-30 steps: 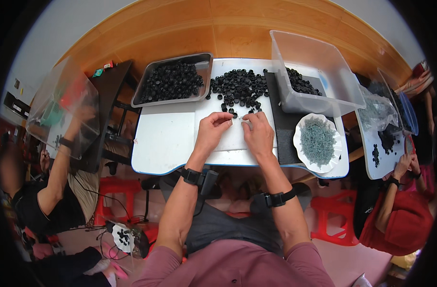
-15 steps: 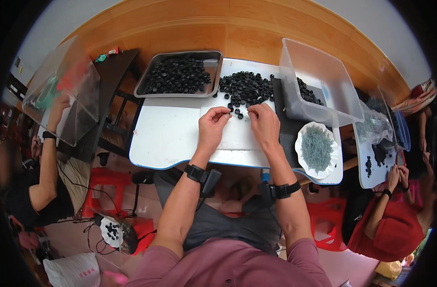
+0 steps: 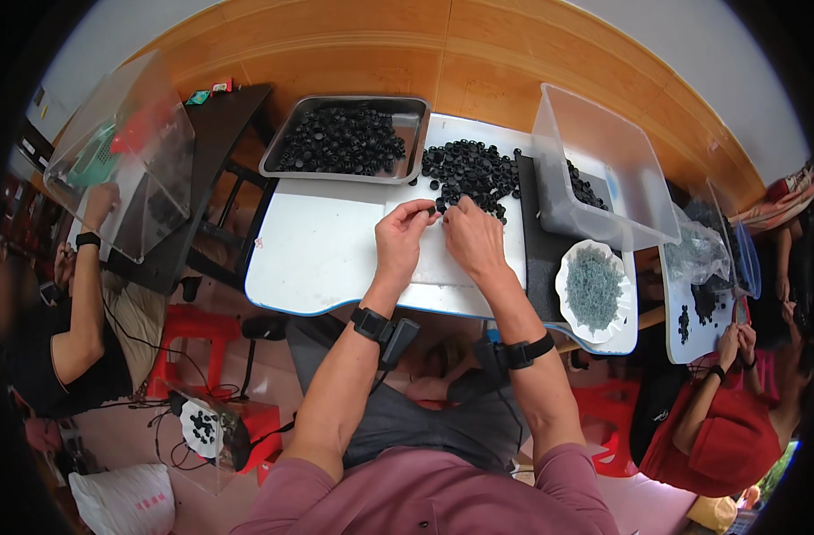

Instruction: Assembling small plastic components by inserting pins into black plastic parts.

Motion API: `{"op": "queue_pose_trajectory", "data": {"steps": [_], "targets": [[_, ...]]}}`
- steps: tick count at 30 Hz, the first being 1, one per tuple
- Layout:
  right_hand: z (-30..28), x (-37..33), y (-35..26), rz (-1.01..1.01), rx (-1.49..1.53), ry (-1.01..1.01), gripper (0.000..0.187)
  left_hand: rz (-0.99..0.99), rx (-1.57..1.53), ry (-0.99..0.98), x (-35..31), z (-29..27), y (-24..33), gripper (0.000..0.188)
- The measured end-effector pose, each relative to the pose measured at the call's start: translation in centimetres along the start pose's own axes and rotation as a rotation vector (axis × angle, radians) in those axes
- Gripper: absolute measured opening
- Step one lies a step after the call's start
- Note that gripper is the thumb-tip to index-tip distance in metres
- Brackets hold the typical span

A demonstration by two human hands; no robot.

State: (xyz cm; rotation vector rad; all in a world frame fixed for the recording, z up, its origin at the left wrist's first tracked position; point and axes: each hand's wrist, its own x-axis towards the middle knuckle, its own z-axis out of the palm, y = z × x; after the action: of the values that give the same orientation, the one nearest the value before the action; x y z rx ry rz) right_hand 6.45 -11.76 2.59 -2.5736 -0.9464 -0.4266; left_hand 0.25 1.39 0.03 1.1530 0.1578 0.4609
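Pinching one black cap [image 3: 432, 210] at the fingertips of the left hand [image 3: 400, 239], curling the right hand [image 3: 476, 239] just beside it, cannot tell right-hand grip, heaped caps [image 3: 475, 169] just beyond both.

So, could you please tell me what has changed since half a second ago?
The right hand has moved left, its fingertips now close to the left hand, which pinches a small black part. I can't tell whether anything was let go. The metal tray, clear tub and scalloped white dish stayed put.
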Motion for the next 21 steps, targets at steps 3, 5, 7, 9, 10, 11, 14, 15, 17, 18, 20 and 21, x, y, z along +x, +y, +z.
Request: {"op": "queue_pose_trajectory", "data": {"steps": [3, 5, 7, 9, 10, 11, 14, 15, 17, 18, 20, 21], "targets": [[-0.5, -0.8, 0.0, 0.049, 0.173, 0.098, 0.007, -0.001, -0.004, -0.006, -0.1, 0.0, 0.2, 0.020], [-1.4, -1.3, 0.4, 0.181, 0.455, 0.211, 0.007, -0.002, 0.020, -0.047, -0.1, -0.1, 0.2, 0.019], [-1.3, -2.2, 0.7, 0.314, 0.618, 0.185, 0.007, -0.009, 0.045, -0.092, -0.2, 0.0, 0.1, 0.019], [-1.1, -3.1, 1.0, 0.463, 0.781, 0.189, 0.009, 0.031, 0.076, -0.134, -0.3, 0.3, -0.2, 0.016], [-0.7, -3.5, 1.2, 0.470, 0.780, 0.192, 0.009, 0.026, 0.077, -0.139, -0.3, 0.4, -0.3, 0.016], [-0.3, -3.7, 1.3, 0.477, 0.860, 0.219, 0.008, 0.034, 0.081, -0.154, -0.3, 0.3, -0.4, 0.015], [0.1, -4.4, 1.4, 0.476, 1.019, 0.277, 0.012, 0.043, 0.104, -0.187, -0.3, 0.3, -0.7, 0.015], [0.0, -4.5, 1.4, 0.461, 1.095, 0.304, 0.016, 0.050, 0.120, -0.201, -0.3, 0.2, -0.7, 0.015], [0.1, -4.6, 1.5, 0.423, 1.044, 0.274, 0.019, 0.045, 0.146, -0.221, -0.3, 0.0, -0.7, 0.016], [0.1, -4.7, 1.5, 0.382, 0.991, 0.240, 0.022, 0.042, 0.168, -0.236, -0.3, 0.0, -0.7, 0.016], [-0.1, -4.8, 0.8, 0.432, 1.038, 0.258, 0.017, 0.048, 0.181, -0.247, -0.4, 0.0, -0.7, 0.016], [-0.5, -4.8, 0.4, 0.475, 1.098, 0.260, 0.014, 0.055, 0.192, -0.252, -0.5, 0.0, -0.6, 0.016]]}}
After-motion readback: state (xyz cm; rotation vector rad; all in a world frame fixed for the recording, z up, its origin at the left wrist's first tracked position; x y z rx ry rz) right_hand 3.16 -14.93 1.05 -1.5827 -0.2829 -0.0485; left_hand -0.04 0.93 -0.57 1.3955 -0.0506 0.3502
